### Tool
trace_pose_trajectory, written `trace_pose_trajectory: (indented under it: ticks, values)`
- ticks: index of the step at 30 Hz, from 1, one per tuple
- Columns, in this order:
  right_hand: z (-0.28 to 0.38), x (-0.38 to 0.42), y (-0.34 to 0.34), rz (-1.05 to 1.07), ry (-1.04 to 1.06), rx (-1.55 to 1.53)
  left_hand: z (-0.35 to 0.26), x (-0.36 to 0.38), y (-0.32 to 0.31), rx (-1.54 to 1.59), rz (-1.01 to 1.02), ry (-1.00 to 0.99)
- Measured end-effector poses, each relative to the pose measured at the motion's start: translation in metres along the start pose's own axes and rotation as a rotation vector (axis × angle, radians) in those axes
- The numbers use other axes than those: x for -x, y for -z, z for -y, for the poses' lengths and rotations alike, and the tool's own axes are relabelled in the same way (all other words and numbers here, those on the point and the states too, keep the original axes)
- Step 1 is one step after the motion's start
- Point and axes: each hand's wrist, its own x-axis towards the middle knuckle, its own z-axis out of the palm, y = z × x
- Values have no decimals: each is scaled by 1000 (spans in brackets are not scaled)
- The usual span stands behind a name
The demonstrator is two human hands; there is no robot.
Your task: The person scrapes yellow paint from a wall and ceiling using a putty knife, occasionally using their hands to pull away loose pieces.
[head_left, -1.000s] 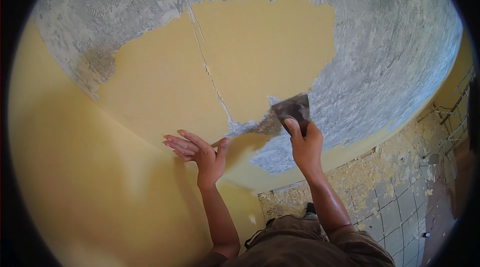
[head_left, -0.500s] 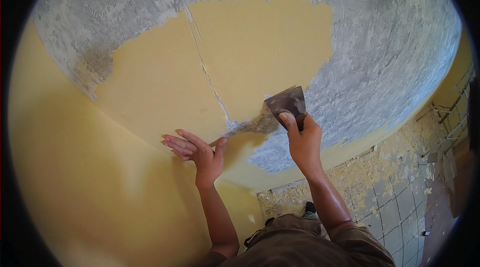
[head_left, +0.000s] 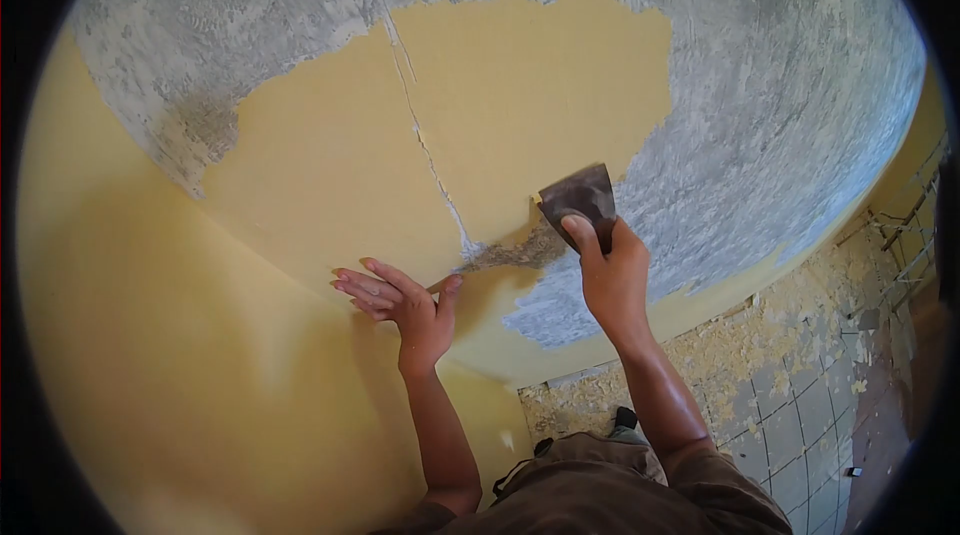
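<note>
Head view:
Right hand (head_left: 612,280): centre frame, grasps dark flat metal scraper (head_left: 580,199), forefinger pressed along the blade.
Scraper: blade against the yellow painted wall (head_left: 500,105), at the paint edge beside bare grey plaster (head_left: 760,135).
Left hand (head_left: 400,305): fingers spread, flat on the wall, holding nothing.
Lower right: tiled floor (head_left: 800,425) strewn with paint flakes.

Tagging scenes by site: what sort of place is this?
Likely a room under renovation. The right hand presses a scraper to a yellow wall stripped in parts to grey plaster; paint flakes litter the tiled floor. The left hand rests on the wall.
</note>
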Motion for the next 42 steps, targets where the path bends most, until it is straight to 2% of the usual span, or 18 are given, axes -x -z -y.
trace_pose_trajectory:
  ticks: [3, 7, 10, 16, 19, 22, 24, 28, 31, 37, 39, 42]
  values:
    - [0, 4, 1, 9, -1, -74, 0, -4, -1, -5, 5, 11]
    - [-15, 7, 2, -42, -6, -49, -2, -4, 0, 2, -9, 7]
    - [-4, 4, 1, 14, -43, 22, -1, -2, 0, -2, -7, 14]
    - [-4, 11, -2, -19, 16, -85, 2, -1, -1, -4, -11, -3]
    - [-5, 11, -1, 35, -36, -133, 0, -3, -1, 1, -12, -1]
    - [6, 6, -2, 64, 32, -180, 2, -4, -3, -6, -16, -16]
    - [-2, 14, -2, 62, -50, -208, 4, -1, -1, -23, -16, -25]
    - [-1, 11, 2, 87, -55, -155, -1, -4, 0, -12, -2, 2]
    - [5, 5, 1, 97, 10, -149, -2, -4, 0, -11, -1, 4]
    - [-2, 8, 0, 112, -93, -237, -4, -4, 2, -7, -4, 15]
    - [20, 3, -6, 92, 27, -206, -5, -2, 2, -7, 8, 22]
    - [18, 6, -7, 85, 28, -235, -3, -4, 1, -19, -1, 24]
